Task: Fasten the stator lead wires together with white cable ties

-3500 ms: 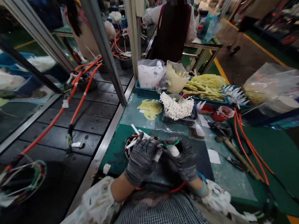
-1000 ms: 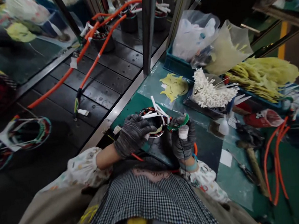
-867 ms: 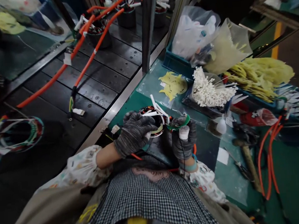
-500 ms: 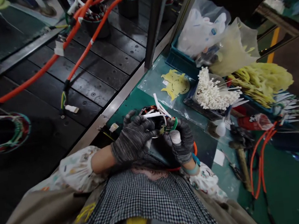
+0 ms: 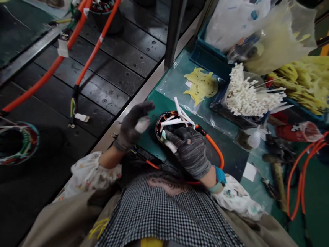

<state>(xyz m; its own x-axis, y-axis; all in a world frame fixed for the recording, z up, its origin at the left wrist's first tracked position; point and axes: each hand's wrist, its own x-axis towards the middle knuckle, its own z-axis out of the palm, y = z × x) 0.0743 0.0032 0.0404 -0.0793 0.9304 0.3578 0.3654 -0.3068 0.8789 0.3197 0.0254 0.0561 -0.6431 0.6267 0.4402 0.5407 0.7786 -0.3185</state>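
Note:
A wound stator ring (image 5: 167, 124) with white sleeved leads sticking up lies on the green bench mat in front of me. My right hand (image 5: 188, 150), in a grey knit glove, rests on the ring's near side with fingers curled over its edge. My left hand (image 5: 132, 122), also gloved, is lifted just left of the ring, fingers apart, with a small white piece against the palm side. An orange cable (image 5: 214, 151) curves out from the ring past my right wrist.
A tray of white sleeves (image 5: 248, 97), yellow paper pieces (image 5: 201, 87) and bags of yellow parts (image 5: 307, 76) stand behind the ring. A hammer (image 5: 276, 171) and orange cables (image 5: 296, 181) lie to the right. The dark conveyor (image 5: 105, 78) on the left carries orange leads and another stator (image 5: 7, 143).
My left hand has come off the ring and opened to its left. My right hand moved from holding the green lead onto the ring's near side. The view tilted further down.

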